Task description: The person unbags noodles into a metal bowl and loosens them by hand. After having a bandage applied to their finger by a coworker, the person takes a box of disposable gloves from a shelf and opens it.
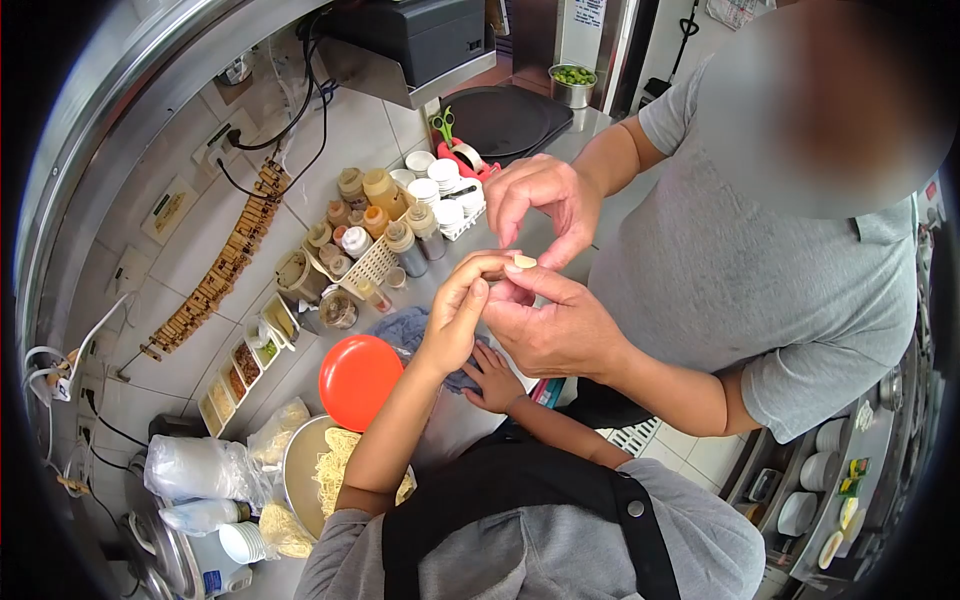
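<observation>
My left hand [458,318] is raised over the counter, its fingers stretched toward a co-worker's hands. One co-worker hand [550,322] supports my fingers from below and hides some of them. The co-worker's other hand [548,208] hovers just above, thumb and fingers curved. A small pale yellow piece [524,261] sits at my fingertips beside the co-worker's thumb; its kind is unclear. Lower down, my right hand [492,380] lies with fingers spread at the edge of a blue-grey cloth [402,328]. An orange-red round plate or lid [361,384] is left of my forearm.
Sauce bottles [383,190] fill a white basket [372,266] by the wall. Noodles [334,468] lie in a large bowl [297,470] near my left elbow. Green-handled scissors [442,124] stand near dark round trays [495,120]. The co-worker [740,250] stands close on the right.
</observation>
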